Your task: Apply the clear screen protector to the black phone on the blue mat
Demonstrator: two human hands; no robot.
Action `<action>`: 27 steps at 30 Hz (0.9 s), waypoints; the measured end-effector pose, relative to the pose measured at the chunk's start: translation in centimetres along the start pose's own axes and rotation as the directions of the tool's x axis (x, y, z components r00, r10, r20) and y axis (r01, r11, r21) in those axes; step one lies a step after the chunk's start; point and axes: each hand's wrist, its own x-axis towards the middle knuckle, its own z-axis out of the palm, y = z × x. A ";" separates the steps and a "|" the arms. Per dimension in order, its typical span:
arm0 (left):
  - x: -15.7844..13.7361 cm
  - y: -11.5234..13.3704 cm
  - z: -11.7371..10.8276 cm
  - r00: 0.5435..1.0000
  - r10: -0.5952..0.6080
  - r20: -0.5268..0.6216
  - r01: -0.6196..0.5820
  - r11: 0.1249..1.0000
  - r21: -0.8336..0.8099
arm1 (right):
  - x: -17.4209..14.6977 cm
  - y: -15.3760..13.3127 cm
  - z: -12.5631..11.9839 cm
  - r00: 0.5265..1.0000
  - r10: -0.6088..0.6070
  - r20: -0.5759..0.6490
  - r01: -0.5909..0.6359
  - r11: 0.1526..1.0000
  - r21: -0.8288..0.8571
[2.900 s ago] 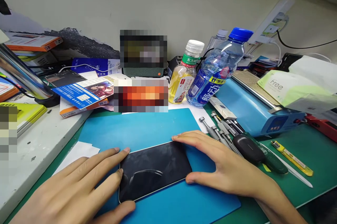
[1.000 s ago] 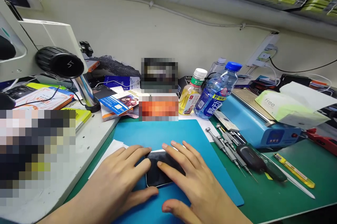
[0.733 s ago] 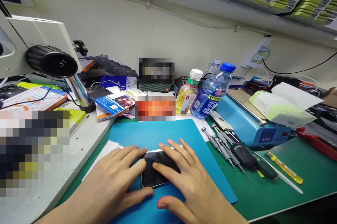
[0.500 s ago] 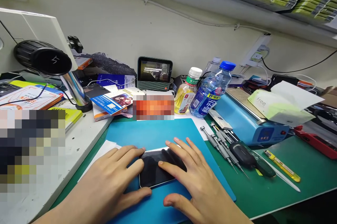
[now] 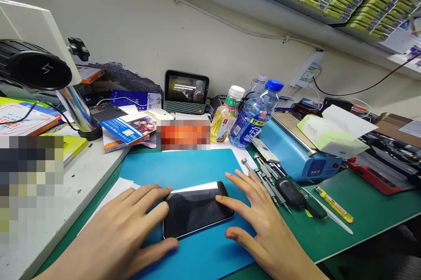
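A black-screened smartphone (image 5: 197, 210) lies face up on a blue mat (image 5: 184, 163), its long side running left to right, with a bright reflection along its upper edge. My left hand (image 5: 131, 218) steadies its left end, fingers curled at the upper corner and thumb at the lower one. Over the right end, my right hand (image 5: 259, 218) is spread open. Its index fingertip is at the screen's right part; whether it presses on the glass I cannot tell. The right thumb is apart from the phone, above the mat.
Right of the mat lie several screwdrivers (image 5: 263, 179), a black oval object (image 5: 291, 192) and a yellow cutter (image 5: 333, 204). Two drink bottles, one yellow (image 5: 225, 117) and one blue-capped (image 5: 253, 115), stand behind, beside a blue heating plate (image 5: 296, 152). A metal stand (image 5: 77, 111) rises at left.
My right hand has moved right across the phone, uncovering most of the screen. My left hand stays at the phone's left end. The whole view has shifted slightly.
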 end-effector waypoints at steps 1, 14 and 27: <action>-0.1 0.0 0.1 1.000 -0.003 0.000 0.003 1.000 0.004 | -0.1 0.3 0.0 1.000 0.016 -0.004 -0.016 1.000 0.000; -0.8 -0.4 1.1 0.999 -0.053 0.007 0.053 0.999 0.008 | -2.0 1.0 0.9 0.985 0.100 -0.137 -0.095 0.995 0.042; 0.9 0.6 0.4 0.996 -0.080 0.034 0.080 0.997 -0.003 | -1.8 1.3 0.9 0.983 -0.031 -0.180 0.029 0.999 -0.015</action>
